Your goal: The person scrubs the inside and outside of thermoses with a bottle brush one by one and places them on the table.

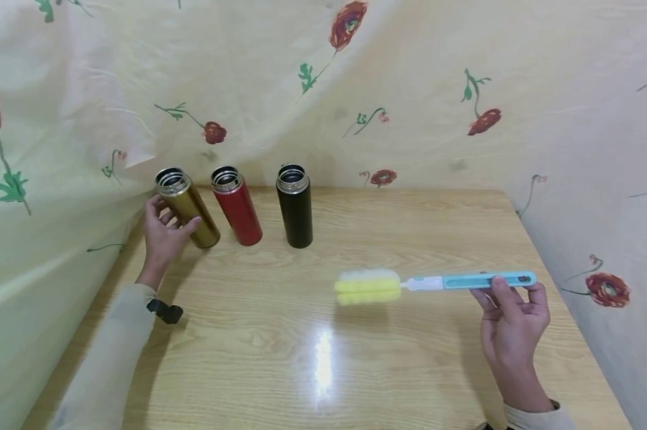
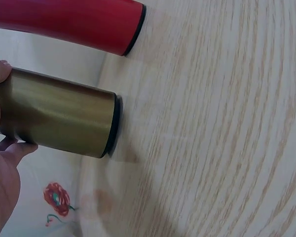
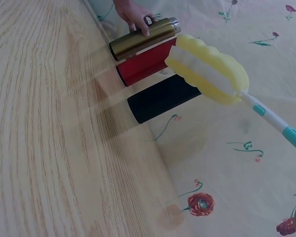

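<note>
head view: left hand (image 1: 163, 234) grips gold flask (image 1: 187, 208); right hand (image 1: 511, 319) pinches yellow-headed, blue-handled brush (image 1: 433, 284).

In the left wrist view, the left edge cuts off the gold metal flask (image 2: 59, 121), and the top edge cuts the red metal flask (image 2: 69, 22). In the right wrist view, the right hand is almost fully outside the lower right edge.

Counter (image 1: 323, 370) front + middle is open, wide lane btwn both hands. Back-left blocked: gold flask (image 1: 189, 209), red flask (image 1: 237, 206), black flask (image 1: 295, 206) in a row, narrow gaps btwn them. Floral cloth (image 1: 409, 89) walls off back + both sides.
</note>
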### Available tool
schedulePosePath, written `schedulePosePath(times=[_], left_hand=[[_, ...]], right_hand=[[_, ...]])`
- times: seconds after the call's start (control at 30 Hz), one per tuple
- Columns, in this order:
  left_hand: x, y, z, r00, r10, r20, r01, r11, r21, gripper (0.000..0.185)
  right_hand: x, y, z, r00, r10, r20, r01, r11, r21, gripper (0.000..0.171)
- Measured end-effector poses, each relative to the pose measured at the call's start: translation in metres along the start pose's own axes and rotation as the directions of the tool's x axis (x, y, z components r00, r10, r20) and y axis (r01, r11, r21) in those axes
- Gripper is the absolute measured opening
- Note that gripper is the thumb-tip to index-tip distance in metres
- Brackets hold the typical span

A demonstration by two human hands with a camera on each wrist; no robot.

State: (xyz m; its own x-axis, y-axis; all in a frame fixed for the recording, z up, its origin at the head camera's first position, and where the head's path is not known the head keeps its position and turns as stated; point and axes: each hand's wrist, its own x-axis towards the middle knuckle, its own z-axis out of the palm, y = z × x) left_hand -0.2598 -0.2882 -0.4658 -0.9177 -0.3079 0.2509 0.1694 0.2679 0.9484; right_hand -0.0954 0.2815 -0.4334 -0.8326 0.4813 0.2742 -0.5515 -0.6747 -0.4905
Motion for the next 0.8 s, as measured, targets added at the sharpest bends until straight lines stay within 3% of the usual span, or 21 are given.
schedulePosePath(times=[0.33,0.8], left_hand=[[0.0020,-0.0034,-0.0021,1.000,-0.017,-0.001,0.017,0.999,-0.027,0.089],[0.0033,-0.0057,-0.0062,0.998,-0.019,0.052,0.019,1.000,-0.010,0.091]], right_hand=[[-0.0012,0.0000,0.0001,1.000,0.003,-0.008,-0.002,1.000,0.008,0.020],[-0.0011,-0.0007,0.0033,1.000,-0.011,0.009,0.012,0.997,-0.078,0.019]])
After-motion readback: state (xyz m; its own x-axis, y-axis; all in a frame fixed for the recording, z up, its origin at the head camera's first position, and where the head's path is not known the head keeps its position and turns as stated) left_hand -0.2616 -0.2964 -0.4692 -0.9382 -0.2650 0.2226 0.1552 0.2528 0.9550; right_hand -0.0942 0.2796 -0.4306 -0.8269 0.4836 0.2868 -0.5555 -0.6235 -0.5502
